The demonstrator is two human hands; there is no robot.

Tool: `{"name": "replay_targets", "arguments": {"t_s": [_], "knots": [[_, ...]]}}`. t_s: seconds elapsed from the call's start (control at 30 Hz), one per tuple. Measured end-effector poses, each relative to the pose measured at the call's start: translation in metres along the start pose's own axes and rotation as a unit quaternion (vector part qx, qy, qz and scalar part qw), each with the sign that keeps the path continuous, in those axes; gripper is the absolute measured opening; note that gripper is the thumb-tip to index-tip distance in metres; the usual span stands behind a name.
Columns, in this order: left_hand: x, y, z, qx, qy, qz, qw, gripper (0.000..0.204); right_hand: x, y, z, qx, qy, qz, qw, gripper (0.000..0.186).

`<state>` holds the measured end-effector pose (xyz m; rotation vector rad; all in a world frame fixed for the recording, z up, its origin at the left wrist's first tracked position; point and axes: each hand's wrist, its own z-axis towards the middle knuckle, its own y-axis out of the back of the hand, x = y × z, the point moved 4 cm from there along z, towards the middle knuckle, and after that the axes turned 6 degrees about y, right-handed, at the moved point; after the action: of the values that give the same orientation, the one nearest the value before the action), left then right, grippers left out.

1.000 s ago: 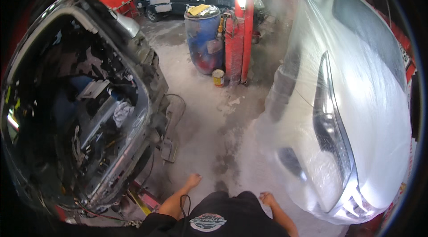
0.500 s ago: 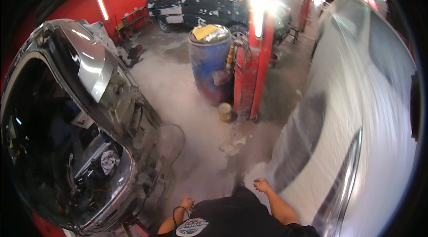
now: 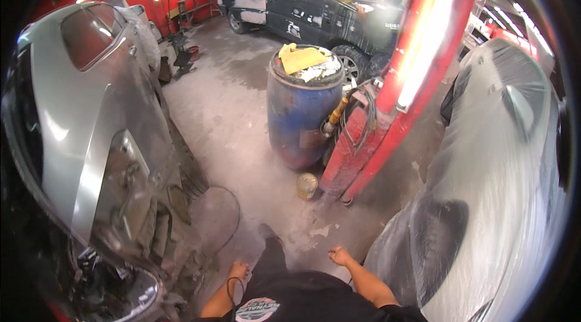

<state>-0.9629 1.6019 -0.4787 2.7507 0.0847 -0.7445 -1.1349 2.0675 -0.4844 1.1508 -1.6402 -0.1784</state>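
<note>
My left hand [image 3: 240, 269] hangs low beside my body, its fingers curled in, with nothing visible in it. A thin dark cord [image 3: 230, 290] loops by that forearm. My right hand [image 3: 340, 255] is held out in front on the other side, closed loosely, and no object shows in it. It is nearest to the car under clear plastic sheeting [image 3: 484, 183] on the right, without touching it. One dark-trousered leg [image 3: 270, 255] reaches forward over the dusty floor [image 3: 242, 134].
A stripped silver car body [image 3: 66, 110] stands left. Ahead are a blue drum [image 3: 299, 116] topped with yellow cloth [image 3: 302, 59], a small can [image 3: 307, 186] and a red post [image 3: 417, 49]. Behind, a person [image 3: 387, 22] stands at a patched dark van [image 3: 296, 1].
I have moved forward: the drum, can and post appear larger and nearer, and the silver car's opening has slid down toward the lower left. Both hands stay closed, swinging slightly.
</note>
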Motion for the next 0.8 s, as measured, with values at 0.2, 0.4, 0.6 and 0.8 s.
{"name": "replay_targets", "arguments": {"t_s": [0.2,0.4,0.6,0.8], "knots": [[-0.159,0.057,0.12,-0.013,-0.061,-0.007,0.998,0.021,0.043,0.034,0.107,0.135,-0.077,-0.077,0.985,0.041],[-0.309,0.119,0.175,-0.043,-0.127,0.01,0.991,0.022,0.137,0.114,0.254,-0.001,0.044,-0.122,0.992,0.04],[-0.342,0.154,0.27,-0.06,-0.174,0.009,0.983,0.026,0.224,0.129,0.404,0.048,0.106,-0.102,0.988,0.04],[-0.358,0.194,0.253,-0.062,-0.123,0.07,0.988,0.029,0.294,0.136,0.584,0.125,0.181,-0.169,0.961,0.04]]}}
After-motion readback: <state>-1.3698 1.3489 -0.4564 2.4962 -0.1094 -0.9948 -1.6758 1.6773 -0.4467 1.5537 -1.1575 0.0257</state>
